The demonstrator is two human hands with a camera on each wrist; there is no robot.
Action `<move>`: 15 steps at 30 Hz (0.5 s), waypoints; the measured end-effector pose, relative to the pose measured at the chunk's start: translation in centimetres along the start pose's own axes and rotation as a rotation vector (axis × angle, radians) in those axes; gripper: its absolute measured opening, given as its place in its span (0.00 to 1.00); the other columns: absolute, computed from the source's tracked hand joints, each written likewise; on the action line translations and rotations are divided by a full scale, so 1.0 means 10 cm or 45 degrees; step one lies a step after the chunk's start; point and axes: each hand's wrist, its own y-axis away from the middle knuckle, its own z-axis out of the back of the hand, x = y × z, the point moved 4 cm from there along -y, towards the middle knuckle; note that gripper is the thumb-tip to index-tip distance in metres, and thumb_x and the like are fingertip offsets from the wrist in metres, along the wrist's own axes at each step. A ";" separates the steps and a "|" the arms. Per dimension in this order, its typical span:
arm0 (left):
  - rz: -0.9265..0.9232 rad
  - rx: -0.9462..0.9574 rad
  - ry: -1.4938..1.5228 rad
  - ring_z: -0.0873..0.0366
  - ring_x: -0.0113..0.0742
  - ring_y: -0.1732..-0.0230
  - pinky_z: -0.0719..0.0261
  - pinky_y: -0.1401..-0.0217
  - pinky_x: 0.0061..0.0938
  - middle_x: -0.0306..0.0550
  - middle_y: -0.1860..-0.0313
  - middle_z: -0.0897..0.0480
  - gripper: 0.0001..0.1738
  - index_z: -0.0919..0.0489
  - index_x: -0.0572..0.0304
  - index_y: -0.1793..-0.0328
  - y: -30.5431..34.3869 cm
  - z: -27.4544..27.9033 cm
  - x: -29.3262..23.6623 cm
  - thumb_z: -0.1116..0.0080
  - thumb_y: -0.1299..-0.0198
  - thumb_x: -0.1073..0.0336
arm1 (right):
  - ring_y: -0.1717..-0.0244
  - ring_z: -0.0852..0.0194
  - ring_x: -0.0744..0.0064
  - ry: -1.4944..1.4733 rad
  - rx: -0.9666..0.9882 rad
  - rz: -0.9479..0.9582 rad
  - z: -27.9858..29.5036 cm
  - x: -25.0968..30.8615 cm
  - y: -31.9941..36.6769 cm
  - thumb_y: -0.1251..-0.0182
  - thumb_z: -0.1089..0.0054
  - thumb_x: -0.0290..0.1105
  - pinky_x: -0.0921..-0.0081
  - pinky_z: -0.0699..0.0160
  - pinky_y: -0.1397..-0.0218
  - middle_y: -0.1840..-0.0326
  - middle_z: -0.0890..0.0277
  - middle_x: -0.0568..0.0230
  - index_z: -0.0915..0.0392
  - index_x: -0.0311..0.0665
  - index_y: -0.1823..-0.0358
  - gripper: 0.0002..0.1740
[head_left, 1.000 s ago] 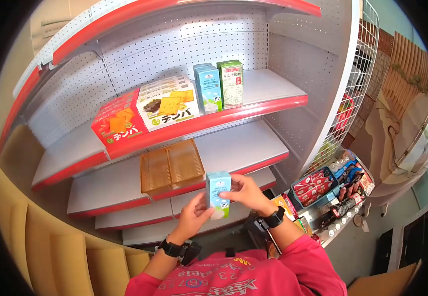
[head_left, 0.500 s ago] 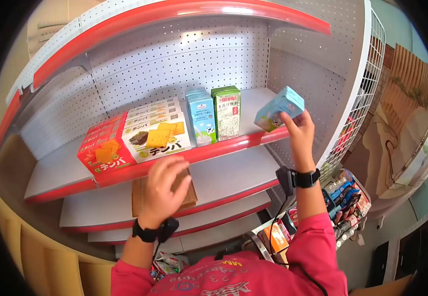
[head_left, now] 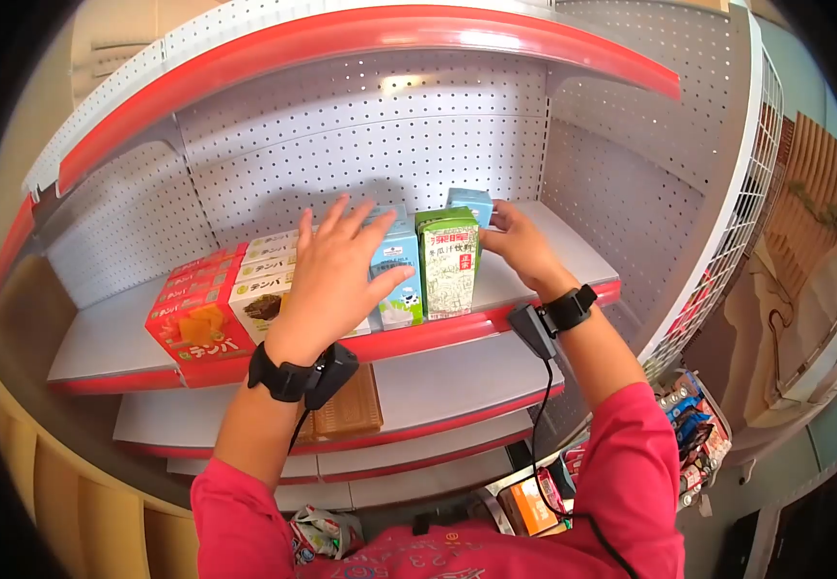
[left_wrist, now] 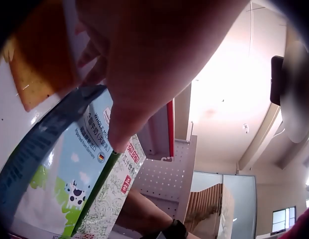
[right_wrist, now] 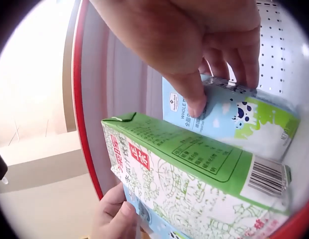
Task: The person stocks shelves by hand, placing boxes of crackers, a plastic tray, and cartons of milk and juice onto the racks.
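At the right, my right hand (head_left: 524,246) pinches a blue milk carton (head_left: 469,201) between thumb and fingers. This carton stands behind and to the right of a green-and-white drink carton (head_left: 450,275); the right wrist view shows its cow print, with the thumb on its broad face. Fingers spread and mostly straight, my left hand (head_left: 327,275) reaches over the white cracker boxes (head_left: 262,280). Its thumb lies across the front of another blue milk carton (head_left: 401,311), left of the green one. More blue carton shows behind that, partly hidden by the fingers.
Red cracker boxes (head_left: 196,314) stand at the shelf's left. A red-edged shelf (head_left: 370,29) overhangs this one, with a pegboard (head_left: 341,135) behind. Below sits a brown basket (head_left: 351,410). A white wire grid (head_left: 727,261) rises at right.
The right hand has carried the blue milk carton from low in front up onto the shelf, behind the green carton. The left hand let go of it and moved up to the other blue carton.
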 end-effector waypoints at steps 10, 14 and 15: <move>-0.008 -0.059 0.099 0.35 0.50 0.37 0.49 0.35 0.59 0.49 0.45 0.25 0.26 0.27 0.49 0.42 -0.17 -0.06 -0.18 0.45 0.44 0.48 | 0.45 0.32 0.71 -0.134 0.433 -0.132 -0.21 0.00 -0.02 0.36 0.47 0.31 0.73 0.34 0.43 0.46 0.30 0.55 0.41 0.34 0.37 0.27; -0.010 -0.037 0.115 0.32 0.49 0.40 0.47 0.36 0.59 0.46 0.48 0.22 0.23 0.27 0.44 0.41 -0.19 -0.16 -0.18 0.48 0.41 0.49 | 0.43 0.35 0.73 -0.148 0.466 -0.319 -0.21 -0.03 0.04 0.34 0.50 0.37 0.73 0.35 0.41 0.43 0.31 0.59 0.48 0.40 0.32 0.31; -0.009 -0.035 0.114 0.32 0.49 0.40 0.47 0.36 0.59 0.46 0.48 0.22 0.23 0.27 0.44 0.41 -0.19 -0.16 -0.19 0.48 0.41 0.49 | 0.42 0.36 0.74 -0.154 0.522 -0.305 -0.21 -0.05 0.04 0.33 0.50 0.38 0.72 0.36 0.40 0.42 0.32 0.60 0.50 0.42 0.30 0.32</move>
